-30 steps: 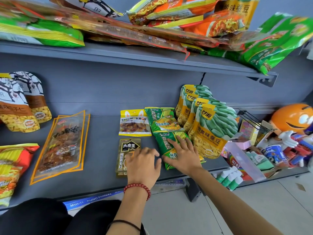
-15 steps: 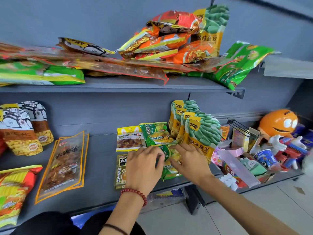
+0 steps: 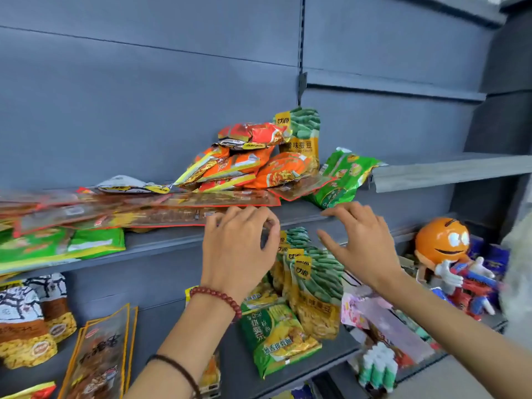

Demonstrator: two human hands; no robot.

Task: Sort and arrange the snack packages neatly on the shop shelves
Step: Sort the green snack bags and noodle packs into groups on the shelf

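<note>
My left hand (image 3: 239,249), with a red bead bracelet, is raised at the front edge of the upper shelf (image 3: 161,243), its fingers loosely curled near the long clear packets with red borders (image 3: 184,210); I cannot tell whether it touches them. My right hand (image 3: 359,243) hovers beside it with spread fingers and holds nothing. Behind the packets lies a heap of orange and red snack bags (image 3: 244,162), with a broad-bean bag (image 3: 302,136) upright at the wall and a green bag (image 3: 342,177) at the shelf's right end. On the lower shelf (image 3: 236,364) stand broad-bean bags (image 3: 313,292) and lie green snack packets (image 3: 276,338).
Green bags (image 3: 63,246) lie at the upper shelf's left. Peanut bags (image 3: 26,321) and orange-bordered clear packets (image 3: 100,355) occupy the lower left. An orange candy figure (image 3: 443,243) and small goods crowd the lower right. A bare shelf (image 3: 449,171) runs at the upper right.
Both hands have left the green packets on the lower shelf and risen to the front edge of the upper shelf. The view has tilted upward.
</note>
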